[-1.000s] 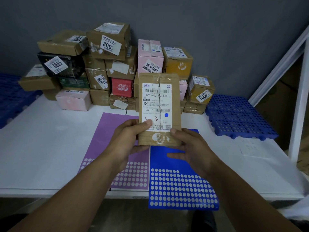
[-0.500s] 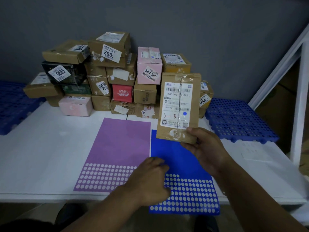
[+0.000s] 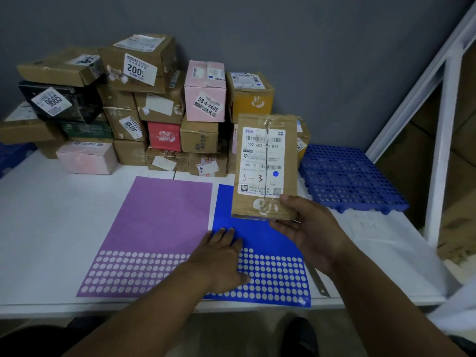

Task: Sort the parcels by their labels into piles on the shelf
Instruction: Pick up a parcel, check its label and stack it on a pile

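Note:
My right hand (image 3: 311, 233) holds a flat brown parcel (image 3: 265, 166) upright by its lower end, above the blue sticker sheet (image 3: 270, 243). Its white label shows a handwritten "3-3" and a blue dot sticker. My left hand (image 3: 221, 258) rests palm down on the blue sheet's left part, fingers spread, holding nothing. A purple sticker sheet (image 3: 154, 222) lies to the left of the blue one. A pile of labelled parcels (image 3: 144, 109) stands against the wall at the back.
The white table (image 3: 46, 228) carries everything. A blue perforated plastic mat (image 3: 347, 176) lies at the right rear. A white shelf frame (image 3: 440, 150) rises at the right. Another blue mat (image 3: 10, 155) shows at the far left edge.
My left hand let go of the parcel and came down onto the blue sheet. My right hand moved the parcel to the right, holding it alone.

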